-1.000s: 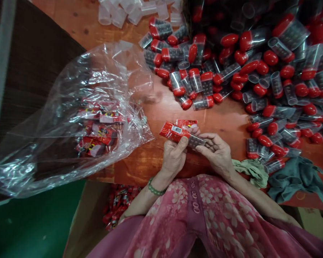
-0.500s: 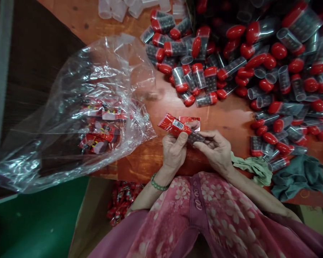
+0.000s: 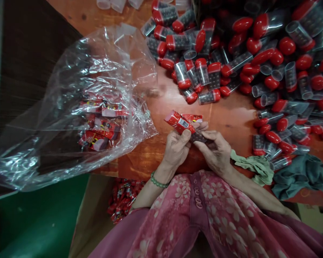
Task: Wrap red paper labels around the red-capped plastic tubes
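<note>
My left hand is closed around a red printed sleeve with a white barcode label, its thumb pressed on top. From the sleeve's lower right end comes a dark, dotted container. My right hand pinches that end between thumb and fingers. The sleeve and container form one tilted piece, pointing up to the left just above the table. Right behind it shows a second red printed wrapper, partly covered; whether fingers touch it I cannot tell.
A clear plastic bag with several red packets lies left. Red-capped clear containers are heaped at the upper right. A pale green cloth and a dark teal cloth lie right. Below the table edge, a cardboard box holds red packets.
The view has shifted slightly. Both hands keep their grip on the sleeve and container, and the dark end shows a little less between them.
</note>
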`<state>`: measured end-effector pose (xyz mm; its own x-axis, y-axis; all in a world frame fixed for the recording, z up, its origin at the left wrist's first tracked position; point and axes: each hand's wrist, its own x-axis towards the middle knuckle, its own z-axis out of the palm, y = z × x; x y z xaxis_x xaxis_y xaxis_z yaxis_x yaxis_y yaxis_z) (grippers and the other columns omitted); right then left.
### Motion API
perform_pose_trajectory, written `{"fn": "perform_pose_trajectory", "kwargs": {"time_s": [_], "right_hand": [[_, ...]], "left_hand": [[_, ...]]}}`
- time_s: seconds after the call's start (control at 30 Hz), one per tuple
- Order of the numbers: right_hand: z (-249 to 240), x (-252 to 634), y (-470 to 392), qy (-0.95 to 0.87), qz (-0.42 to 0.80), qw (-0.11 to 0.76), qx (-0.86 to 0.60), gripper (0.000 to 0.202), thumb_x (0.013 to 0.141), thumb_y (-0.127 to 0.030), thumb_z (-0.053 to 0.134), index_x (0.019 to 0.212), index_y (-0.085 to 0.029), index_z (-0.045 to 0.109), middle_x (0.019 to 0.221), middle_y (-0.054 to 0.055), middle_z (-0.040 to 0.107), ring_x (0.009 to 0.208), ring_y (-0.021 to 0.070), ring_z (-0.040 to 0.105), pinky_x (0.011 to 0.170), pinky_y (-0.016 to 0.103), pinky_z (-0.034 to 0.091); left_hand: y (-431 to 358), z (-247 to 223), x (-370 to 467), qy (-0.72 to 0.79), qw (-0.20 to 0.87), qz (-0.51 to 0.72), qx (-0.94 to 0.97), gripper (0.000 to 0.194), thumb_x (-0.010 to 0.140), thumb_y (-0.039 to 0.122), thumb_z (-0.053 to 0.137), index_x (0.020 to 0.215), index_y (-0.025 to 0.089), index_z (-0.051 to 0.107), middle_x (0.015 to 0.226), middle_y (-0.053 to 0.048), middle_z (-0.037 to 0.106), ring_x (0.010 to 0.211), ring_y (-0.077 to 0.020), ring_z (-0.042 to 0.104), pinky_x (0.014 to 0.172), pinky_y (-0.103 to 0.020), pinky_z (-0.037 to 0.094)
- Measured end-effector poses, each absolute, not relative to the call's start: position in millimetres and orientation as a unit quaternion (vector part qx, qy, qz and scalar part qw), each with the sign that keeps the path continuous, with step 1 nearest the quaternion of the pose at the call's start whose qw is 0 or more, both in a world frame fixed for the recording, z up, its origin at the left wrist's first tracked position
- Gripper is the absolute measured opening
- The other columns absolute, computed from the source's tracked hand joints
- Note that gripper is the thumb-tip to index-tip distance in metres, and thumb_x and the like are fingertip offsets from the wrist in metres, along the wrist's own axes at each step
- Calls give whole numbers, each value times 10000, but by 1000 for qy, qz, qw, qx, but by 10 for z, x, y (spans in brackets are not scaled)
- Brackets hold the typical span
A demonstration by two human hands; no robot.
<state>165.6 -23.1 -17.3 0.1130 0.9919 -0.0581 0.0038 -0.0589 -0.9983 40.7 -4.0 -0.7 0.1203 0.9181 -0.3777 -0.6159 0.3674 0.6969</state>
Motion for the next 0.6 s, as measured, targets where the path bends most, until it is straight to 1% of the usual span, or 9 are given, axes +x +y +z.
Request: {"fn": "perform_pose_trajectory", "kwargs": {"time_s": [0.03, 0.07, 0.13, 0.2, 0.3, 0.37, 0.47, 0.53, 0.6], "right_hand": [[-163, 1660, -228, -461, 476, 508, -551, 245, 730, -338, 846, 905, -258, 694, 836, -2, 726, 784, 164, 711, 776, 328, 610], [-151, 1666, -221, -449, 496, 499, -550, 254, 725, -362, 847, 895, -259, 688, 828, -2, 730, 761, 165, 712, 757, 332, 618], [-124, 1675, -196, -392, 578, 477, -533, 312, 706, -429, 854, 872, -252, 659, 801, -12, 736, 679, 156, 710, 680, 321, 630], [-99, 1673, -166, -343, 640, 461, -509, 365, 686, -463, 862, 860, -240, 632, 778, -23, 741, 621, 143, 708, 636, 303, 631], [-72, 1635, -132, -326, 666, 456, -492, 367, 694, -450, 861, 872, -235, 623, 761, -27, 740, 614, 143, 719, 634, 295, 630], [-69, 1592, -127, -335, 659, 461, -491, 357, 700, -450, 857, 868, -243, 620, 772, -28, 733, 643, 147, 721, 657, 304, 632], [-88, 1529, -144, -372, 595, 498, -509, 317, 691, -418, 864, 851, -251, 648, 801, -27, 708, 704, 131, 700, 700, 281, 619], [-106, 1508, -155, -396, 548, 521, -521, 287, 688, -379, 866, 860, -253, 674, 827, -21, 703, 744, 125, 695, 716, 259, 608], [-116, 1506, -149, -395, 547, 518, -526, 303, 680, -386, 867, 864, -253, 667, 833, -20, 710, 736, 126, 700, 700, 258, 611]], "left_hand": [[-41, -12, 404, 391, 732, 527, 185, 428, 739, 562, 796, 936, 182, 790, 1047, -127, 787, 1110, -313, 718, 912, -410, 607], [-44, -20, 399, 390, 737, 521, 183, 439, 732, 571, 797, 937, 183, 787, 1063, -130, 784, 1145, -323, 701, 919, -416, 606], [-57, -37, 388, 404, 734, 514, 183, 446, 720, 576, 805, 932, 184, 782, 1083, -133, 779, 1183, -337, 681, 903, -411, 611], [-71, -40, 378, 413, 729, 514, 185, 431, 712, 565, 815, 909, 184, 778, 1092, -136, 775, 1195, -340, 674, 881, -400, 617], [-72, -10, 362, 426, 706, 540, 169, 388, 692, 527, 843, 870, 189, 770, 1076, -124, 779, 1172, -324, 689, 906, -403, 609], [-51, 16, 350, 440, 684, 563, 151, 372, 653, 487, 877, 853, 193, 770, 1007, -107, 793, 1116, -311, 715, 940, -427, 597], [-15, 32, 334, 448, 673, 573, 134, 358, 586, 438, 918, 800, 189, 775, 846, -75, 797, 965, -286, 758, 945, -442, 592], [-5, 28, 331, 452, 671, 572, 136, 346, 560, 414, 932, 766, 187, 773, 787, -53, 788, 849, -247, 765, 909, -410, 601], [-12, 23, 334, 468, 657, 572, 148, 343, 556, 401, 935, 767, 188, 767, 788, -36, 786, 768, -203, 749, 846, -358, 607]]}}
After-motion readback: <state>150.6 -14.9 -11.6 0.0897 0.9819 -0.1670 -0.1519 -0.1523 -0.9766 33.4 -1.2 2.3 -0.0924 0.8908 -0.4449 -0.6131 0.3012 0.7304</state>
